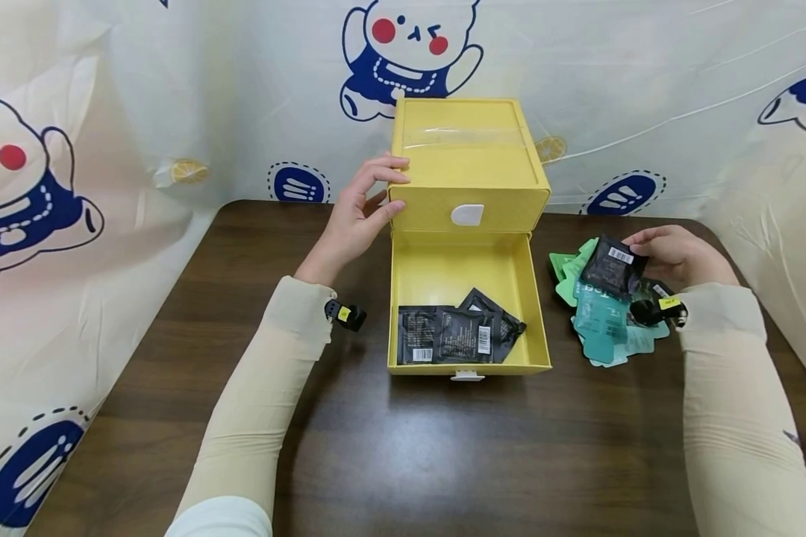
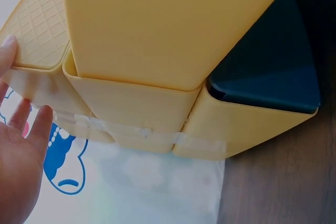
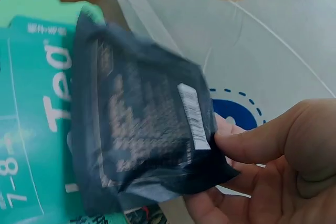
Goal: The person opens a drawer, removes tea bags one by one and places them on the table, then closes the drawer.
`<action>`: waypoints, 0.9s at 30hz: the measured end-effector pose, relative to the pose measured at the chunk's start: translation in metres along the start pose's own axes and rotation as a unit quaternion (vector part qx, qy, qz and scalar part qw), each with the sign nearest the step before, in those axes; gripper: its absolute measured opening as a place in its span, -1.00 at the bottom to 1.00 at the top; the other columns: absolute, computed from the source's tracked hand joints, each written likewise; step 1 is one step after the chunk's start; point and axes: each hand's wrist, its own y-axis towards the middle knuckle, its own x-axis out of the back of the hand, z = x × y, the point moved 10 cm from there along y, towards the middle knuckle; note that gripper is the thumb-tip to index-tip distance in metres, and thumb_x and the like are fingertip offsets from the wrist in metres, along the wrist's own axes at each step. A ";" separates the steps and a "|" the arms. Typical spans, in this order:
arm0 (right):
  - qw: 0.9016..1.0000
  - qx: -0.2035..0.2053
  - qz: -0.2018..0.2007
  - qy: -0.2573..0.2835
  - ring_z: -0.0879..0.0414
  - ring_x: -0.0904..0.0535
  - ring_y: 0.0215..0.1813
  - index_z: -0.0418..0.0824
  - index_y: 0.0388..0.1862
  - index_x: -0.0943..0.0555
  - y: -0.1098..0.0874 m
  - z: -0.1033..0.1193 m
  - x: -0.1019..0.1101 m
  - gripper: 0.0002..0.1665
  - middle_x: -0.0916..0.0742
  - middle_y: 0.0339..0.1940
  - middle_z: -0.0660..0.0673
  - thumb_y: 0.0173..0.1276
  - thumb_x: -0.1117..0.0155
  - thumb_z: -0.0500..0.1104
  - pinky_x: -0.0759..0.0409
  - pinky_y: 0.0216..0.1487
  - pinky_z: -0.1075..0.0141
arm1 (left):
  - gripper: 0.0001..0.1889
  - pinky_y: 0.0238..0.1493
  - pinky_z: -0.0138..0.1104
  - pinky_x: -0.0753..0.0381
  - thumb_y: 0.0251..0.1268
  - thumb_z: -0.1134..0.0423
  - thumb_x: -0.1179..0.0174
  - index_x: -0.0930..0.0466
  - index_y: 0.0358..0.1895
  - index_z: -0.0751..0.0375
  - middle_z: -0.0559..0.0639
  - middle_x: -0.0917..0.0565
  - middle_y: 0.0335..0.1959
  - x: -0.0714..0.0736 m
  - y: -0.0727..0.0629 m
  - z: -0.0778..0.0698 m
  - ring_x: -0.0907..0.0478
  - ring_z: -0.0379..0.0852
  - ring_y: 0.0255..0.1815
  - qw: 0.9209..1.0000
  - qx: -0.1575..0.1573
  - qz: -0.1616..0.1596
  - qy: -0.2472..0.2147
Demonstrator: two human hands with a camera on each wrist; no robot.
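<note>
Pinching: my right hand [image 1: 686, 257], a black sachet [image 1: 611, 270] by its edge, right of the yellow drawer box [image 1: 472, 195].
Left hand [image 1: 359, 205]: fingers spread, touching the box.
Slip: possible, I judge, from that edge-only hold.

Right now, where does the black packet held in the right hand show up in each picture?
Head: right of centre, the black packet is pinched by the right hand.
Left wrist: not in it.
Right wrist: the black packet is large, near the middle.
Shared landmark: the white printed cloth, lower left in the left wrist view, upper right in the right wrist view.
</note>
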 end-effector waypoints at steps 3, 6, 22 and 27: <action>1.000 0.003 -0.020 -0.018 0.16 -0.54 -0.16 0.03 -0.14 -0.63 0.000 -0.002 0.003 -0.75 -0.61 -0.32 0.21 0.57 0.00 -0.21 -0.66 -0.13 0.37 | -0.74 0.54 0.01 -0.25 0.41 0.40 -0.15 -0.50 0.11 0.28 0.03 -0.40 0.41 -0.001 0.000 0.000 -0.02 -0.15 0.63 1.000 0.001 0.002 -0.003; 0.999 0.010 -0.044 -0.023 0.04 -0.43 -0.06 -0.08 0.02 -0.55 -0.002 0.000 0.006 -0.83 -0.58 -0.22 0.15 0.54 -0.07 -0.19 -0.63 -0.05 0.31 | -0.74 0.54 0.03 -0.25 0.41 0.40 -0.16 -0.49 0.12 0.28 0.02 -0.40 0.42 -0.001 0.001 -0.001 -0.03 -0.18 0.63 1.000 0.003 0.001 -0.006; 0.981 0.142 -0.074 -0.107 0.33 -0.52 -0.31 -0.36 0.14 -0.44 -0.049 0.101 -0.043 -0.58 -0.63 -0.36 0.24 0.56 -0.05 -0.03 -0.58 -0.30 0.48 | -0.73 0.53 0.02 -0.26 0.40 0.39 -0.17 -0.50 0.12 0.28 0.02 -0.41 0.41 0.000 0.000 0.002 -0.04 -0.19 0.62 1.000 0.008 -0.009 -0.004; 0.960 0.196 -0.095 -0.177 0.30 -0.58 -0.37 -0.40 0.10 -0.54 -0.072 0.140 -0.062 -0.59 -0.69 -0.43 0.16 0.53 -0.12 -0.08 -0.54 -0.33 0.48 | -0.73 0.53 0.05 -0.25 0.39 0.40 -0.18 -0.50 0.11 0.29 0.02 -0.41 0.41 -0.001 0.000 0.002 -0.04 -0.18 0.62 1.000 0.010 -0.011 -0.008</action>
